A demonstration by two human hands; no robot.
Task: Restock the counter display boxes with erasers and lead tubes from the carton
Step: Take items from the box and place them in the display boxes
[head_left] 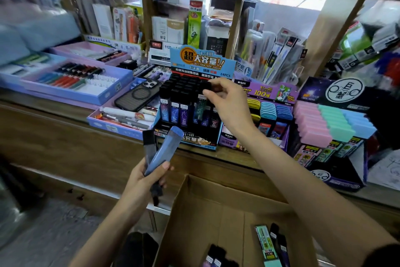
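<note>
A blue display box [194,140] of dark lead tubes stands on the wooden counter, centre. My right hand [227,102] pinches the black cap of a lead tube [200,104] standing in the box's right side. My left hand [147,177] is lower left, in front of the counter, gripping a bundle of lead tubes [161,152], a blue one uppermost. A brown carton [220,212] sits open below, with several tubes [270,245] lying in its bottom. To the right stand a purple box with yellow and blue erasers [268,111] and a box of pastel pink, mint and blue erasers [331,124].
A phone [136,96] lies in a lilac tray of pens left of the display box. More pen trays [71,80] fill the far left counter. Shelves of packaged stationery rise behind. The counter's wooden front edge [86,128] runs across.
</note>
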